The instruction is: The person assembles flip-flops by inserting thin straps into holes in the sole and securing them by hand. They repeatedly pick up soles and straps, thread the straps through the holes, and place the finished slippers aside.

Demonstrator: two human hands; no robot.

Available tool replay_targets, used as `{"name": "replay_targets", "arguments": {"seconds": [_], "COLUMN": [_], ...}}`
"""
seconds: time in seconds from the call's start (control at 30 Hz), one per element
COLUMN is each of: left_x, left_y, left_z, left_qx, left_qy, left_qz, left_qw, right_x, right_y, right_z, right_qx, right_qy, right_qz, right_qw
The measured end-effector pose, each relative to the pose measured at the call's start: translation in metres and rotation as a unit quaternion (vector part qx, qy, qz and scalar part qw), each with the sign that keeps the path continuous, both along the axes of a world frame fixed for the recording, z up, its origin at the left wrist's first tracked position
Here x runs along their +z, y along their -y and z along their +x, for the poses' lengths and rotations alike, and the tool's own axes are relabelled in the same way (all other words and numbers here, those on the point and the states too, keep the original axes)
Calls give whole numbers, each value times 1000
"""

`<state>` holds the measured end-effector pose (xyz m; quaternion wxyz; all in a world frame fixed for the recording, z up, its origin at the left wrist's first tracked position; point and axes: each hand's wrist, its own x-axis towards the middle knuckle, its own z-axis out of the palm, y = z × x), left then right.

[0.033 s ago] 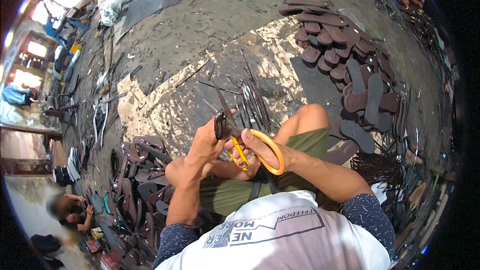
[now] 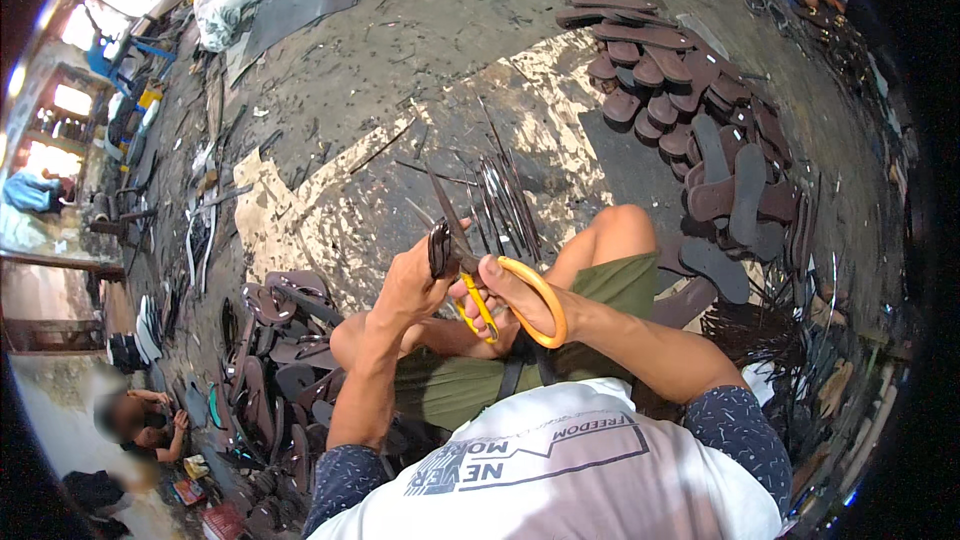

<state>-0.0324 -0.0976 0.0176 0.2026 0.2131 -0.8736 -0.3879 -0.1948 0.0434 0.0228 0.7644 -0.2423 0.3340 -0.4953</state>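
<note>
My right hand (image 2: 508,302) grips large scissors with an orange loop handle (image 2: 553,312) and a yellow lower handle. Their dark blades (image 2: 448,202) point up and to the left, spread apart. Close against it, my left hand (image 2: 405,285) is closed on a small dark folded bundle of strips (image 2: 438,249), which sits between the blades near their pivot. Most of the left fingers are hidden behind the bundle and the scissors. Just beyond both hands, several thin dark strips (image 2: 507,202) lie in a loose pile on the stained floor sheet (image 2: 330,195).
Brown sandal soles (image 2: 655,80) are heaped at the far right, with grey soles (image 2: 748,195) nearer. More dark sandals (image 2: 262,385) pile up beside my left knee. A tangle of dark strips (image 2: 752,332) lies at my right. Another person (image 2: 150,420) sits at the lower left.
</note>
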Motion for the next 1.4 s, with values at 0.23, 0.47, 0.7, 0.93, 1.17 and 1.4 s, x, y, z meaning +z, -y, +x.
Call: {"name": "replay_targets", "arguments": {"seconds": [0.23,0.47,0.7,0.93,1.17,1.4], "left_x": [-12,-21,-45,-124,-231,-247], "left_y": [8,0,-6,28,32,3], "left_z": [-5,-19,-19,-52,-166,-155], "left_qx": [-15,-11,-41,224,376,343], "left_qy": [38,75,79,12,265,246], "left_qz": [6,11,30,148,176,1], "left_qw": [999,997,996,963,870,906], "right_x": [14,-6,-37,-52,-179,-147], "right_y": [-7,-16,-19,11,57,90], "right_z": [-9,-16,-5,-76,-252,-343], "right_qx": [-26,-52,-58,-232,-146,-212], "right_qy": [-98,-33,66,-195,-749,-906], "right_qz": [13,48,105,61,67,-7], "right_qw": [995,997,991,951,642,367]}}
